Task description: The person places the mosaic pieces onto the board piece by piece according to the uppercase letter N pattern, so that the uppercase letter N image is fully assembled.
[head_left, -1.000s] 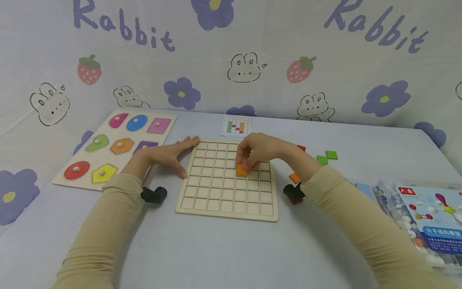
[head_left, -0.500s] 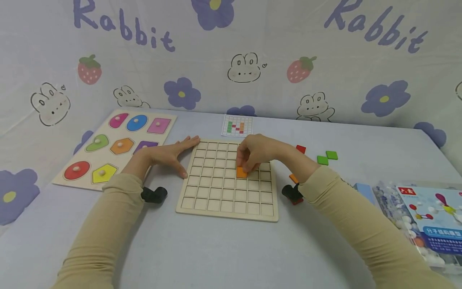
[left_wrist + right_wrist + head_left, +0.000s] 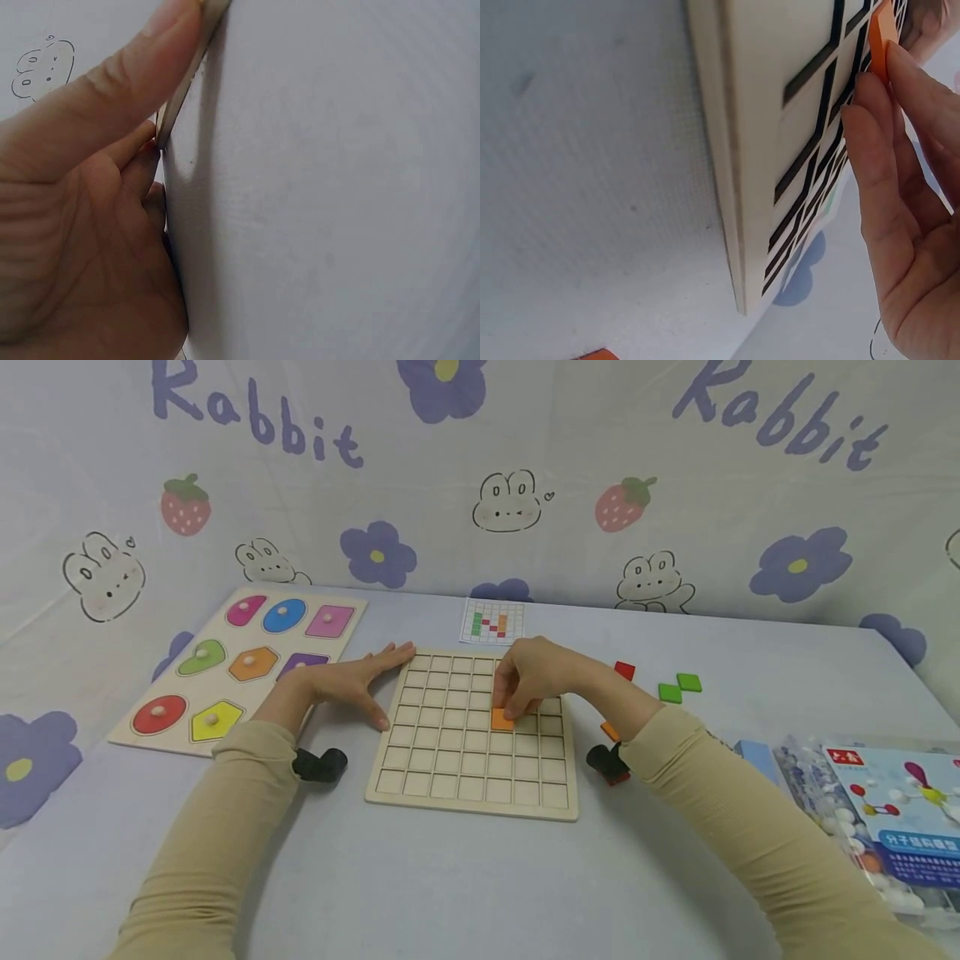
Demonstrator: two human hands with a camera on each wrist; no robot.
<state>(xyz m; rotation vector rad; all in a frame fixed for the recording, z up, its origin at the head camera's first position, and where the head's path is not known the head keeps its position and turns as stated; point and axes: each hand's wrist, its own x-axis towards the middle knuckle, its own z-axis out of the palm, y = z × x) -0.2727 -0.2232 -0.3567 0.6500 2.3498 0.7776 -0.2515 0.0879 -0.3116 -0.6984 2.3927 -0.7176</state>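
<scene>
A square wooden grid board (image 3: 435, 761) lies in the middle of the table in the head view. My right hand (image 3: 538, 672) pinches an orange square tile (image 3: 502, 720) between thumb and fingers, over a cell right of the board's middle. In the right wrist view the orange tile (image 3: 883, 43) stands tilted against the grid, partly above its cell. My left hand (image 3: 347, 681) rests at the board's left edge, fingers spread, thumb and fingertips touching the rim. The left wrist view shows the left thumb (image 3: 112, 94) on the board's edge (image 3: 180, 97).
Right of the board lie green tiles (image 3: 671, 693), a red tile (image 3: 625, 670) and a partly covered orange tile (image 3: 609, 731). A pattern card (image 3: 492, 622) lies behind the board. A knobbed shape puzzle (image 3: 252, 663) is at left, a molecule model box (image 3: 892, 827) at right.
My right hand has shifted slightly toward me with the orange tile, which sits a little lower on the grid than a second ago. My left hand has stayed put.
</scene>
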